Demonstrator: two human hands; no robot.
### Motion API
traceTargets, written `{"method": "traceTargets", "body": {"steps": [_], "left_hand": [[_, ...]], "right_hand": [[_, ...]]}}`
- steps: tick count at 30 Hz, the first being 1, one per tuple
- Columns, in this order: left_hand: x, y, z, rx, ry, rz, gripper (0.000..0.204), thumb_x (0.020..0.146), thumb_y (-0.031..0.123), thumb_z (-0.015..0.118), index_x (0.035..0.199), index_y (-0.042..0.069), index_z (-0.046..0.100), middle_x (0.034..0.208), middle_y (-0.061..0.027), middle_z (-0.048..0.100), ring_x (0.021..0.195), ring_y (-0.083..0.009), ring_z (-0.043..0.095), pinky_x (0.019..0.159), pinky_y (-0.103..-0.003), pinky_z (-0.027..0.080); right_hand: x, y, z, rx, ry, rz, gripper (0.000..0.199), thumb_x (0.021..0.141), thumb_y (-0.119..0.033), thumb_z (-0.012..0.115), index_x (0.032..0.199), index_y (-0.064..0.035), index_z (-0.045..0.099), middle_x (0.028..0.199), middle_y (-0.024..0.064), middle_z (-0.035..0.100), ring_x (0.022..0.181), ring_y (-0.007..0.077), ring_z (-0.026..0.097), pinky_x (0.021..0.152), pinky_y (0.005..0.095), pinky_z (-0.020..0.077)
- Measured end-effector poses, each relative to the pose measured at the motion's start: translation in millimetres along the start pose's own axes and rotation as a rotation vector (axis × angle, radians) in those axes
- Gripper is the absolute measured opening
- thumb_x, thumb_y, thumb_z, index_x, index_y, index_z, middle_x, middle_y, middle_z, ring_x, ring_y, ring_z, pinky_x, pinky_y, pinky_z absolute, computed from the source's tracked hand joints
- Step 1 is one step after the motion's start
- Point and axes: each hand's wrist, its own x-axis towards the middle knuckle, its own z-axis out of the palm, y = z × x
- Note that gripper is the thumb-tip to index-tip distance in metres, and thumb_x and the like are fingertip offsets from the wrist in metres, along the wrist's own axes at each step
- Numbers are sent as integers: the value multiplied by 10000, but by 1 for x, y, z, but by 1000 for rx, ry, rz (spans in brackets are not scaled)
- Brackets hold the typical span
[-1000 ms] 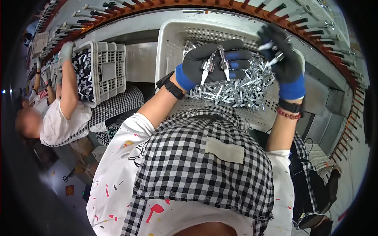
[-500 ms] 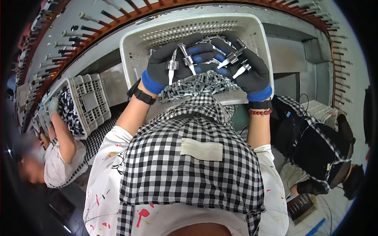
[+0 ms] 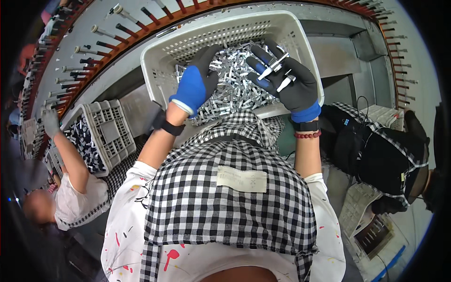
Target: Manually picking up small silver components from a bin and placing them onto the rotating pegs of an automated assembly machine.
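Silvery, white-tipped fittings [image 3: 273, 66] lie across your upturned right hand [image 3: 300, 88], its grip unclenched and spread above the pale plastic crate [image 3: 159, 70]. Your left hand [image 3: 197, 83] reaches forward over the heaped metal parts [image 3: 233, 77], its grip impossible to tell.

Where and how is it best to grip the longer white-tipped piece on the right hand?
Probably by its white tip, coming from the person's left: the piece lies slantwise across the right hand, its tip uncovered and pointing left.
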Motion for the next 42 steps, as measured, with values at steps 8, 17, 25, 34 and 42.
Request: {"method": "traceTargets", "body": {"steps": [8, 17, 25, 34, 42], "left_hand": [[9, 76, 21, 33, 42, 68, 403, 933, 138, 776, 1320, 44, 716, 1178, -205, 766, 1087, -295, 762, 919, -398, 592], [32, 7, 27, 117, 187, 111, 448, 862, 268, 825, 1220, 16, 732, 1010, -199, 778, 876, -319, 781, 798, -415, 610], [88, 9, -149, -290, 453, 116, 195, 940, 98, 718, 1101, -12, 735, 928, -86, 727, 772, -162, 683, 742, -303, 559], [162, 10, -202, -125, 728, 54, 361, 952, 189, 816, 1270, 33, 749, 883, 9, 700, 744, -64, 601, 634, -235, 484], [129, 15, -263, 76, 324, -157, 284, 988, 208, 751, 1214, 36, 755, 960, -32, 744, 811, -107, 673, 688, -280, 532]], "right_hand": [[1, -5, 4, -88, 95, -12, 547, 1076, -75, 513, 1611, -5, 423, 1652, 304, 397, 1518, 431, 442, 1205, 562, 454], [19, 3, -23, -1529, 344, -85, 946, 881, -212, 883, 1664, -121, 361, 1527, 232, 570, 1354, 290, 611, 1039, 391, 548], [67, -75, -59, -2482, 323, 246, 368, 896, -265, 765, 1184, -36, 764, 960, 197, 774, 930, 358, 761, 856, 471, 589], [327, -71, 52, -1426, 44, -691, 681, 962, -312, 799, 1518, 2, 561, 1297, 160, 723, 1149, 226, 686, 984, 363, 549], [269, 1, 92, -1259, -108, -649, 255, 1022, -26, 636, 1245, 12, 753, 1084, 99, 802, 969, 141, 754, 885, 287, 590]]}}
